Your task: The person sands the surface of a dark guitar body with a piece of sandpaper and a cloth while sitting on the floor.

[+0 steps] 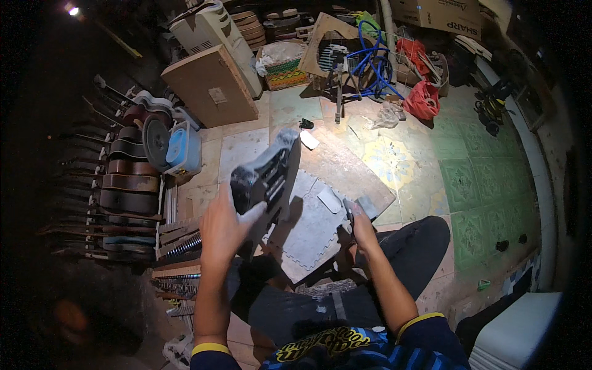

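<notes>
My left hand (pixel 223 221) is closed on a black electric guitar body (pixel 266 179), raised and tilted over the floor. Pale dust covers its upper edge, and slot-like recesses show on its face. My right hand (pixel 362 227) is closed near the right side of a grey foam mat (pixel 305 243), its fingers round a small grey flat piece (pixel 368 207) that looks like sandpaper. A pale rectangular block (pixel 330 200) lies on the mat beside that hand. Under the mat is a worn wooden board (pixel 357 169).
Several guitars (pixel 129 182) stand in a row at the left, next to a clear tub with a blue lid (pixel 177 148). A wooden panel (pixel 209 86) leans behind. Blue hose (pixel 373 61) and a red bag (pixel 422 100) lie at the back. A small white block (pixel 309 140) rests on the board.
</notes>
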The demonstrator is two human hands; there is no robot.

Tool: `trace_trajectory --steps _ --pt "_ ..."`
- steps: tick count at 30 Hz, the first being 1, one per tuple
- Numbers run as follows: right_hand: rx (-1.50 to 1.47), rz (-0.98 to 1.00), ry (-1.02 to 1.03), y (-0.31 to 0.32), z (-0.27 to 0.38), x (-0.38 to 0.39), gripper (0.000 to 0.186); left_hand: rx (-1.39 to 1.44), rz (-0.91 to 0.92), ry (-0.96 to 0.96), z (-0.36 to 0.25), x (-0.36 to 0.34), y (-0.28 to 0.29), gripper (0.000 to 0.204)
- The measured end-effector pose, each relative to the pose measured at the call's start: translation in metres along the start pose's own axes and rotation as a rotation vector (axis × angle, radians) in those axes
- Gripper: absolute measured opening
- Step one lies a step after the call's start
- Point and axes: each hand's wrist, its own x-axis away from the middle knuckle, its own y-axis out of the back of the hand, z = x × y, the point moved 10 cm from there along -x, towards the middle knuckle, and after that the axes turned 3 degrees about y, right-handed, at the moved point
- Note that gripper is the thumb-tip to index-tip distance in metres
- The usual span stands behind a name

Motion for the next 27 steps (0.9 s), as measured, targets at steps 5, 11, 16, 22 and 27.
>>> trace_trajectory --steps 5,11,16,22,27 --pt "-0.006 -0.034 -0.073 0.027 -0.040 0.004 0.037 -0.010 -0.112 -0.069 -0.016 -0.020 -0.008 0.080" --pt "0.087 -0.118 -0.094 0.039 -0.049 0.003 0.024 -0.027 0.077 -0.352 -0.068 -0.048 -0.020 0.078" --pt "0.187 -0.209 -0.059 0.063 -0.053 -0.012 0.026 -0.456 0.337 -0.634 -0.127 -0.050 -0.093 0.073" --pt "0.332 -0.328 -0.059 0.063 -0.059 -0.012 0.030 -0.528 0.340 -0.787 -0.128 -0.050 -0.178 0.052" --pt "0.409 -0.401 -0.014 0.062 -0.058 -0.019 0.026 -0.444 0.391 -0.688 -0.135 -0.055 -0.196 0.056"
